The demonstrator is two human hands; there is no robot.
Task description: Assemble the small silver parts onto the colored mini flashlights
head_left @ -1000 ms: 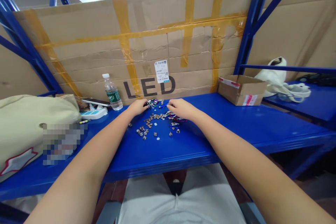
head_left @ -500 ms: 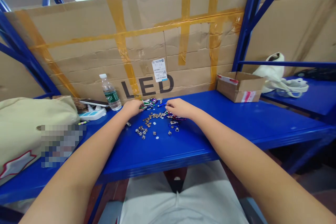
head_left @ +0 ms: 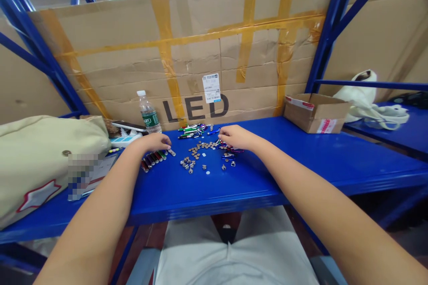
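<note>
The left hand (head_left: pixel 154 141) has moved left from the far pile and now lies knuckles-up, fingers curled, touching a row of small coloured tubes (head_left: pixel 154 158); whether it grips one I cannot tell. The right hand (head_left: pixel 236 136) stays curled over the coloured clips (head_left: pixel 230 150), right of the coin-like discs (head_left: pixel 199 147) on the blue shelf (head_left: pixel 301 160).
</note>
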